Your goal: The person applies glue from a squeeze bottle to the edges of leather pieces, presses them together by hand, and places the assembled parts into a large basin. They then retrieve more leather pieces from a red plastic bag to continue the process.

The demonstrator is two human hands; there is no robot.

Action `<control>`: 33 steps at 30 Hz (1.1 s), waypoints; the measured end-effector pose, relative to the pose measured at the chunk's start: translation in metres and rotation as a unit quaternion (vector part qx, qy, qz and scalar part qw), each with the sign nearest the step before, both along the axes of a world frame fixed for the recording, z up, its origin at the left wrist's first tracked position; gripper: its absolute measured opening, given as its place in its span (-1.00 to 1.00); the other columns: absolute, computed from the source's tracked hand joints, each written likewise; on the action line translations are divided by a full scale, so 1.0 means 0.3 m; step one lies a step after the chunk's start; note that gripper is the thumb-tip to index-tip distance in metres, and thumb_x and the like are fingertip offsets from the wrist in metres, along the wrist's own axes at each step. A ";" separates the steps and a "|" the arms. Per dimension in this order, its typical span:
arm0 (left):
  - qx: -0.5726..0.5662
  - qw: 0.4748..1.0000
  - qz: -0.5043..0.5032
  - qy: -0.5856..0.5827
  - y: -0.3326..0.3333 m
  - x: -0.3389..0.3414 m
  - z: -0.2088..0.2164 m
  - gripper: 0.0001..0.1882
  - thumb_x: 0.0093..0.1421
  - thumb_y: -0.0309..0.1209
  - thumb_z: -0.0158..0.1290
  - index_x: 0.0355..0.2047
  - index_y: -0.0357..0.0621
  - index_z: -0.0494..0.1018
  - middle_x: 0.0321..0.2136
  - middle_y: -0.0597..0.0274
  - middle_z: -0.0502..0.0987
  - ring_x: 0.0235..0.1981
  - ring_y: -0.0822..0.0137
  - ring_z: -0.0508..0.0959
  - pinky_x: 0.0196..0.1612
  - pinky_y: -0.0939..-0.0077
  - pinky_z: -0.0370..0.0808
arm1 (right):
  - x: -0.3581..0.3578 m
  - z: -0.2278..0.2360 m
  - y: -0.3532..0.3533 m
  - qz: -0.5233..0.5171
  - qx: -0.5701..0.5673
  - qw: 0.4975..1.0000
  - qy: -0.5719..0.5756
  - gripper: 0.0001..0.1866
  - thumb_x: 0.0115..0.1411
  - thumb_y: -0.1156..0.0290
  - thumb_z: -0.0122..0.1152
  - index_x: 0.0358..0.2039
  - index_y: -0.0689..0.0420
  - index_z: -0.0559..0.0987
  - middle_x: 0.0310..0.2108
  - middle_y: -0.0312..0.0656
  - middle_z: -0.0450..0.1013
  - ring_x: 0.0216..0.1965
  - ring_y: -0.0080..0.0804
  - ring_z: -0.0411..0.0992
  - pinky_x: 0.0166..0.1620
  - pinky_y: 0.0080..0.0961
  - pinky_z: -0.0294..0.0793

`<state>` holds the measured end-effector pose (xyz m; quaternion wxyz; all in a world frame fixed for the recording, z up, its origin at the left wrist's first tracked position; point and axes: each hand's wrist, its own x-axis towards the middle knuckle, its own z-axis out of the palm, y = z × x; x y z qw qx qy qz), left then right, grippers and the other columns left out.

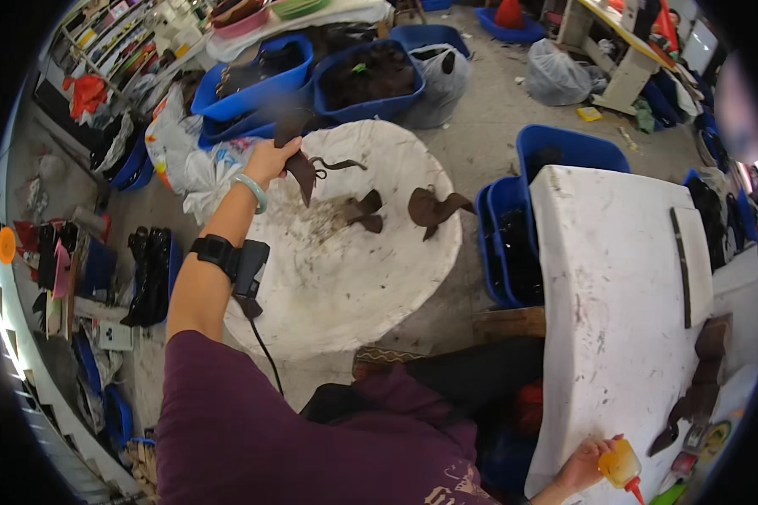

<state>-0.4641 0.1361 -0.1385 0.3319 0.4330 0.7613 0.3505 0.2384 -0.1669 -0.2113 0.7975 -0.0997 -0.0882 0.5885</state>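
Observation:
My left hand [265,162] reaches out over the far left of a white cloth-covered round surface [354,295]. Its fingers are closed on a flat dark brown piece [300,172], which looks like leather or fabric. A thin curled brown strip [338,164] shows just right of that piece. Two more brown cut pieces, one bow-shaped [365,212] and one curved [436,209], lie farther right on the cloth. At the lower right, my right hand [583,465] grips a yellow squeeze bottle [617,464], its red nozzle tipped downward.
A white-topped bench [615,252] stands at my right, with a long dark brown strip [699,387] along its right side. Blue tubs [573,147] sit behind it. More blue bins [370,108] with dark pieces and plastic bags [556,74] occupy the floor beyond the round surface.

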 end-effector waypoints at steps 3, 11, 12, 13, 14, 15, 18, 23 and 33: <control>0.007 0.991 0.077 -0.109 -0.031 -0.084 -0.184 -0.64 0.20 -0.06 0.00 -0.33 -0.13 0.48 -0.44 0.33 0.56 -0.48 0.50 0.49 -0.43 0.54 0.41 | -0.020 0.018 -0.003 -0.036 -0.014 0.999 -0.033 -0.55 0.31 0.33 -0.16 0.15 0.27 0.17 -0.20 -0.12 0.33 -0.19 -0.32 0.31 -0.11 -0.42 0.25; 0.070 0.855 0.292 -0.423 -0.178 -0.199 -0.532 -0.66 0.36 -0.25 -0.32 -0.24 -0.27 0.35 -0.27 0.06 0.47 -0.24 0.13 0.51 -0.21 0.17 0.51 | -0.101 0.097 0.045 -0.135 -0.193 0.971 -0.051 -0.74 0.15 0.29 -0.02 -0.29 0.24 0.46 -0.42 -0.17 0.43 -0.37 -0.33 0.30 -0.22 -0.40 0.27; 0.070 0.855 0.296 -0.421 -0.198 -0.204 -0.556 -0.66 0.36 -0.25 -0.32 -0.24 -0.27 0.35 -0.27 0.06 0.47 -0.24 0.13 0.51 -0.21 0.17 0.51 | -0.089 0.082 0.042 -0.150 -0.216 0.963 -0.065 -0.73 0.15 0.28 -0.03 -0.30 0.24 0.46 -0.43 -0.18 0.43 -0.38 -0.33 0.31 -0.22 -0.40 0.27; 0.069 0.836 0.326 -0.437 -0.198 -0.170 -0.568 -0.66 0.36 -0.25 -0.31 -0.24 -0.27 0.35 -0.26 0.06 0.46 -0.24 0.13 0.50 -0.20 0.16 0.51 | -0.096 0.088 0.047 -0.151 -0.218 0.962 -0.067 -0.73 0.15 0.28 -0.03 -0.30 0.24 0.46 -0.43 -0.18 0.43 -0.38 -0.33 0.31 -0.22 -0.40 0.27; 0.067 0.815 0.355 -0.452 -0.201 -0.150 -0.578 -0.67 0.36 -0.26 -0.31 -0.24 -0.28 0.34 -0.25 0.06 0.46 -0.24 0.13 0.50 -0.20 0.15 0.51 | -0.102 0.094 0.050 -0.156 -0.214 0.962 -0.073 -0.72 0.16 0.27 -0.04 -0.29 0.23 0.47 -0.43 -0.18 0.43 -0.38 -0.33 0.31 -0.20 -0.38 0.28; 0.068 0.820 0.344 -0.453 -0.205 -0.158 -0.624 -0.65 0.36 -0.25 -0.30 -0.25 -0.30 0.35 -0.23 0.04 0.44 -0.24 0.13 0.49 -0.18 0.13 0.50 | -0.108 0.097 0.054 -0.161 -0.210 0.961 -0.078 -0.71 0.16 0.25 -0.04 -0.29 0.22 0.47 -0.43 -0.18 0.44 -0.39 -0.33 0.31 -0.18 -0.36 0.29; 0.079 0.800 0.367 -0.469 -0.233 -0.173 -0.739 -0.64 0.36 -0.24 -0.30 -0.27 -0.30 0.36 -0.22 0.04 0.44 -0.24 0.12 0.49 -0.17 0.14 0.50 | -0.111 0.097 0.058 -0.163 -0.218 0.958 -0.089 -0.71 0.16 0.25 -0.05 -0.29 0.22 0.47 -0.43 -0.19 0.44 -0.39 -0.33 0.32 -0.16 -0.34 0.29; 0.045 0.774 0.414 -0.477 -0.274 -0.110 -0.871 -0.61 0.35 -0.20 -0.29 -0.20 -0.34 0.33 -0.17 0.01 0.43 -0.21 0.09 0.49 -0.06 0.16 0.50 | -0.131 0.108 0.066 -0.192 -0.235 0.945 -0.125 -0.70 0.17 0.23 -0.06 -0.28 0.21 0.47 -0.42 -0.20 0.45 -0.40 -0.33 0.33 -0.11 -0.30 0.29; 0.012 0.758 0.484 -0.437 -0.352 -0.121 -0.940 -0.60 0.31 -0.12 -0.19 -0.32 -0.28 0.37 -0.44 0.16 0.47 -0.51 0.31 0.48 -0.47 0.41 0.55 | -0.118 0.096 0.067 -0.204 -0.261 0.930 -0.157 -0.68 0.17 0.21 -0.07 -0.28 0.20 0.48 -0.42 -0.23 0.46 -0.41 -0.33 0.35 -0.04 -0.24 0.28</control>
